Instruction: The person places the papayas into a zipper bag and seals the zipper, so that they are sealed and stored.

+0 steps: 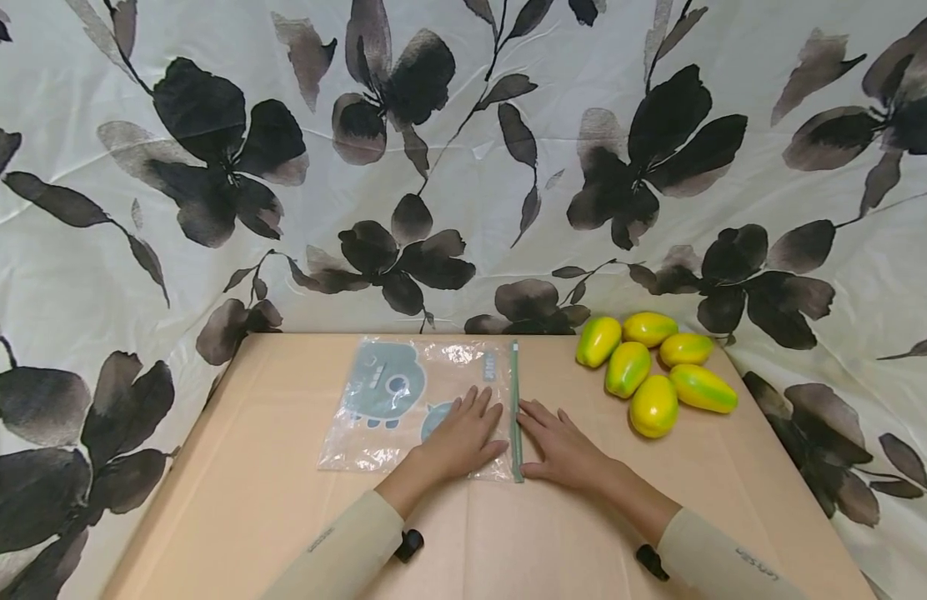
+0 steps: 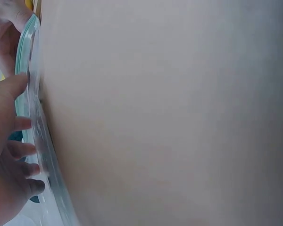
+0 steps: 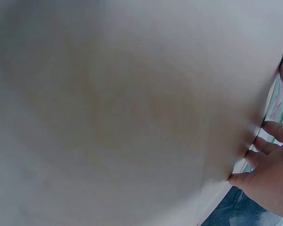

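Observation:
A clear plastic zip bag [image 1: 452,367] with blue cartoon prints lies flat on the table, its green zip strip [image 1: 515,375] along the right side. My left hand [image 1: 463,437] rests on the bag just left of that strip, fingers spread and fairly straight. On the strip's other side, my right hand [image 1: 564,446] touches the edge with its fingertips, the fingers extended. In the left wrist view the left fingers [image 2: 22,149] lie against the clear plastic. The right wrist view has the right hand [image 3: 269,165] at its right border, beside the green edge.
Several smooth yellow-green oval fruits [image 1: 653,406] sit together at the back right of the light brown table [image 1: 283,517]. Behind the table hangs a white cloth [image 1: 508,208] with dark flower prints.

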Demonstrator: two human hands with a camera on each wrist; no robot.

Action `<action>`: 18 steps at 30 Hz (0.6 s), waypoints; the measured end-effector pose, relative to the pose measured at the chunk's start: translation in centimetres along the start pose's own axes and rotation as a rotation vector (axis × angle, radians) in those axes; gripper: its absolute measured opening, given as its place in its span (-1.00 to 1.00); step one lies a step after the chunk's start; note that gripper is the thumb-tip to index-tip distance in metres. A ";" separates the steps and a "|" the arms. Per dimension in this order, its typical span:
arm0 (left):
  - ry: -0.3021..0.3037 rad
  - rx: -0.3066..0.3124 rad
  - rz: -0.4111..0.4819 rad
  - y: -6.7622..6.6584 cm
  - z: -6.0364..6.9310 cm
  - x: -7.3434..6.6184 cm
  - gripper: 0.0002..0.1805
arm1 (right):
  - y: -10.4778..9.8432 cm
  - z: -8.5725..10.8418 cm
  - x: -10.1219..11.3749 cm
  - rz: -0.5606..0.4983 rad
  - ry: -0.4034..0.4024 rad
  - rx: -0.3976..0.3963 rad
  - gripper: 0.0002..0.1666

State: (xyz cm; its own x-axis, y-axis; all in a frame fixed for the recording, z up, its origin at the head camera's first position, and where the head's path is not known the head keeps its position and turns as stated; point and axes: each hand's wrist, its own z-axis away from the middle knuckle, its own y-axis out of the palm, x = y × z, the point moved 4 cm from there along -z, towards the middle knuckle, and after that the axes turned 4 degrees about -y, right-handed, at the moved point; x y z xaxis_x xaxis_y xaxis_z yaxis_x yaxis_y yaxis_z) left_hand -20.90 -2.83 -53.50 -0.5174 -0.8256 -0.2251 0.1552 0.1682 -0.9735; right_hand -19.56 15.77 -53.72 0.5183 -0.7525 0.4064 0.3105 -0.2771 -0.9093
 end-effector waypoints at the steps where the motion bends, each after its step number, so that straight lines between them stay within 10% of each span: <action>1: -0.009 0.003 -0.006 0.0 -0.2 -0.1 -0.22 | 0.0 0.0 0.0 0.000 -0.001 0.000 0.06; 18: -0.067 0.035 0.016 0.3 -1.5 -0.9 0.00 | -0.1 0.0 -0.1 -0.014 0.004 0.021 0.08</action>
State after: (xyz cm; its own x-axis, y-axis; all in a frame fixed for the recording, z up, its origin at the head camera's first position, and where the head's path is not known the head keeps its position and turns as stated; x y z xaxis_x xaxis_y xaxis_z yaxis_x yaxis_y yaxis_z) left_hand -21.67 -1.25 -53.62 -0.4572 -0.8575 -0.2359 0.1928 0.1633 -0.9675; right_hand -19.64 15.80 -53.69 0.5107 -0.7508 0.4190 0.3343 -0.2756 -0.9013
